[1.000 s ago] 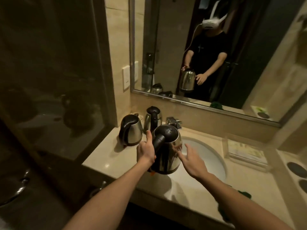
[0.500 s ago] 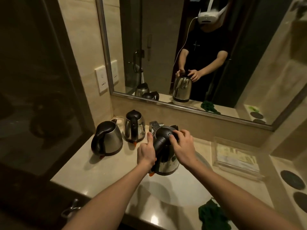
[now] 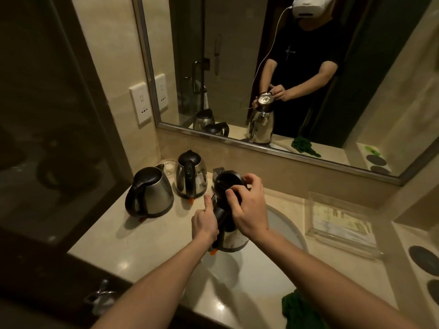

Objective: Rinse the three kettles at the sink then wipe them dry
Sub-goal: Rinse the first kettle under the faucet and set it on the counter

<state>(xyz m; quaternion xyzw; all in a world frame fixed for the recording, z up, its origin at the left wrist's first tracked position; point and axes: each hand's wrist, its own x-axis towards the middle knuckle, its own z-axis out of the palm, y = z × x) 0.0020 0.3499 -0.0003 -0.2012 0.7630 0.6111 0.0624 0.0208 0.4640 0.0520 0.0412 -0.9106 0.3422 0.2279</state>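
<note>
Over the sink [image 3: 282,224], the kettle [image 3: 234,241] hangs upright, its handle toward the person and gripped by the left hand [image 3: 205,222], thumb raised, while the right hand [image 3: 249,210], directly above, pinches the lid [image 3: 228,182].

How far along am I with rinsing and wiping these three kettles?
Nothing looks finished yet. In hand: the left hand holds the first kettle over the sink while the right hand grips its lid. Left: the squat kettle and tall kettle stand on the counter, and the green cloth lies unused.
</note>
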